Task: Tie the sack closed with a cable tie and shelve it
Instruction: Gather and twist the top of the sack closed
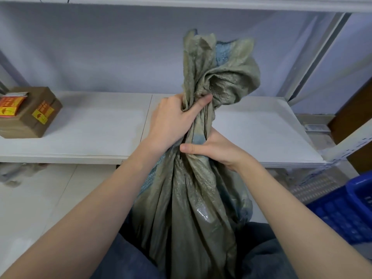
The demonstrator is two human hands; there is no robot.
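Note:
A grey-green woven sack (187, 208) stands upright between my knees, its neck bunched into a twisted rope. My left hand (173, 119) is clenched around the upper part of the neck, thumb pressed into the folds. Just below it, my right hand (209, 148) grips the lower part of the neck from the right side. The loose mouth of the sack (219, 65) flares out above my left hand, showing a blue lining. I see no cable tie anywhere.
A white shelf board (80, 125) runs across in front of me, with a brown cardboard box (30, 113) carrying orange and yellow labels at its left end. A blue plastic crate (348, 210) sits on the floor at right. A slotted shelf upright (346, 146) stands at right.

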